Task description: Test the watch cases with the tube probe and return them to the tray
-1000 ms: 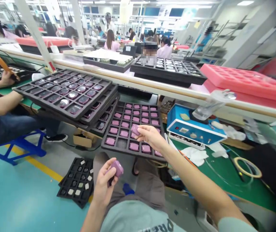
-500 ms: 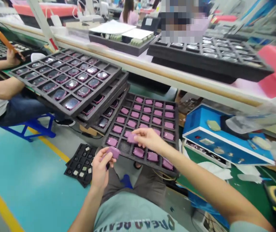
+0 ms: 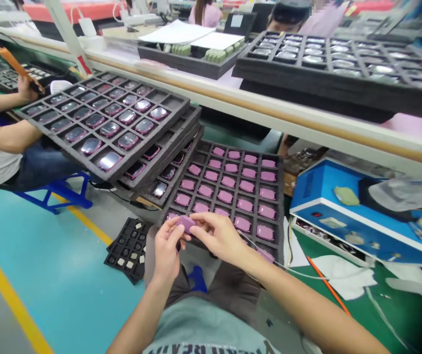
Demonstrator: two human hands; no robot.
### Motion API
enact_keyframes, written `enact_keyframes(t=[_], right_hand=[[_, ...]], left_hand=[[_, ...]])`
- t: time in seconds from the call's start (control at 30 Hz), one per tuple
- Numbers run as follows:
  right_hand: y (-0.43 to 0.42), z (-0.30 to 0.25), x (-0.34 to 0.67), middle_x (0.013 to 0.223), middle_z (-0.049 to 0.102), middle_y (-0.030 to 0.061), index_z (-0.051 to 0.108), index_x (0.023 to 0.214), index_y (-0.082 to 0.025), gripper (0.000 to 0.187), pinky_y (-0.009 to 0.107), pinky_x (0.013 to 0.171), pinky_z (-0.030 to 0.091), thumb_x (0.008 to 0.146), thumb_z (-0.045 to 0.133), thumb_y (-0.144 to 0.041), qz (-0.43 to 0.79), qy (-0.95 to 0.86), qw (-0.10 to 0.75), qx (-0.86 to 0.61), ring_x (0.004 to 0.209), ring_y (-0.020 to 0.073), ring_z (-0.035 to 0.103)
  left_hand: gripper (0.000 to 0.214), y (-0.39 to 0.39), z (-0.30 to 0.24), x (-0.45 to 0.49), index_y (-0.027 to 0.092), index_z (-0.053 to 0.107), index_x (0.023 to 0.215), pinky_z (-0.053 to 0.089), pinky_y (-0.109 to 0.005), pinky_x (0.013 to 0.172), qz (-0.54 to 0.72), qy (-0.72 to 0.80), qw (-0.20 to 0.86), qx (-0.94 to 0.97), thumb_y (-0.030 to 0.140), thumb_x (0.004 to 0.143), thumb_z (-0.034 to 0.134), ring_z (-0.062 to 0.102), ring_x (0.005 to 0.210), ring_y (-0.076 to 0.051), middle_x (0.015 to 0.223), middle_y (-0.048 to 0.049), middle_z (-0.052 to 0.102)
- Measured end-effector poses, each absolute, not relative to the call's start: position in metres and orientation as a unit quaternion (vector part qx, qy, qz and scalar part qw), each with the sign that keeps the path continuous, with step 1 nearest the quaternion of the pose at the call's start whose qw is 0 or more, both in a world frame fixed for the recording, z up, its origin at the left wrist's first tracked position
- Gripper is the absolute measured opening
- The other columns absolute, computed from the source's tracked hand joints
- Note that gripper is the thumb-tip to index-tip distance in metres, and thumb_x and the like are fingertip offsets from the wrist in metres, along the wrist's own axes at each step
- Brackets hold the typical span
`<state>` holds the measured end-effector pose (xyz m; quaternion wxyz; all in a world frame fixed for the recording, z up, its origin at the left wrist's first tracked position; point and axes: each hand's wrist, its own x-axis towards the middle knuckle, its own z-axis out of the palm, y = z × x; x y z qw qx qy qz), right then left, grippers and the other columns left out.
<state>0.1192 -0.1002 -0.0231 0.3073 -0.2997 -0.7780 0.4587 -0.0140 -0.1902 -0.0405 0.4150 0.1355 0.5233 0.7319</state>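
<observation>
Both my hands meet over the near edge of a black foam tray (image 3: 279,196) of purple watch cases. A purple watch case (image 3: 186,224) is pinched between the thumb and fingers of my left hand (image 3: 167,246). My right hand (image 3: 220,236) has its thumb and fingertips closed on the right side of this same case. In the tray, more purple watch cases (image 3: 226,196) lie in separate compartments, and my hands cover part of the front rows. To the left, a stacked black tray (image 3: 152,140) holds watches with dark glossy faces (image 3: 109,129).
A blue machine (image 3: 344,211) stands at right beside white paper, with a thin cable crossing towards my right forearm. Small black trays (image 3: 128,250) lie low on the left. Above is a shelf edge (image 3: 233,108) carrying more trays. A co-worker's hand (image 3: 26,88) grips an orange tool.
My right hand has left the tray compartment and come to the case in my left hand. An orange stick and a thin cable now show at right. The camera view has shifted slightly.
</observation>
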Motion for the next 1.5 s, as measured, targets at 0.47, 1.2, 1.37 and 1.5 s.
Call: enact_keyframes(t=[0.47,1.2,1.37,1.5], right_hand=[[0.141,-0.027,0.026,0.085,0.079,0.0077,0.08,0.088,-0.013,0.014,0.032,0.085,0.058,0.082,0.074,-0.024,0.4,-0.73,0.297,-0.468,0.078,0.0185,0.071],[0.034,0.013,0.092,0.092,0.079,0.0033,0.073,0.1,-0.016,0.02,0.03,0.079,0.058,0.08,0.073,-0.016,0.45,-0.806,0.269,-0.273,0.081,0.0163,0.073],[0.131,0.019,0.059,0.093,0.078,0.005,0.068,0.105,-0.014,0.017,0.031,0.088,0.057,0.089,0.067,-0.013,0.391,-0.765,0.318,-0.4,0.086,0.0152,0.072],[0.192,0.016,0.026,0.088,0.075,0.0025,0.069,0.095,-0.013,0.007,0.034,0.087,0.059,0.092,0.075,-0.017,0.369,-0.77,0.264,-0.449,0.083,0.0159,0.071]], left_hand=[[0.054,-0.134,-0.016,-0.025,0.02,0.061,0.089,0.041,-0.019,0.046,0.765,0.434,0.475,0.034,0.068,0.078,0.084,0.053,0.058,-0.009,0.068,0.0063,0.05],[0.063,-0.086,-0.021,-0.001,0.029,0.058,0.143,0.041,-0.035,0.123,0.758,0.458,0.409,0.219,0.012,0.085,0.078,0.042,0.156,-0.026,0.167,-0.0094,0.046],[0.053,-0.138,-0.022,-0.021,0.027,0.067,0.135,0.039,-0.043,0.125,0.673,0.543,0.355,0.355,0.022,0.086,0.084,0.055,0.144,-0.03,0.147,-0.0121,0.065],[0.052,-0.201,-0.062,-0.035,0.03,0.067,0.12,0.031,-0.042,0.128,0.701,0.627,0.141,0.307,0.021,0.076,0.092,0.049,0.145,-0.029,0.142,-0.0085,0.061]])
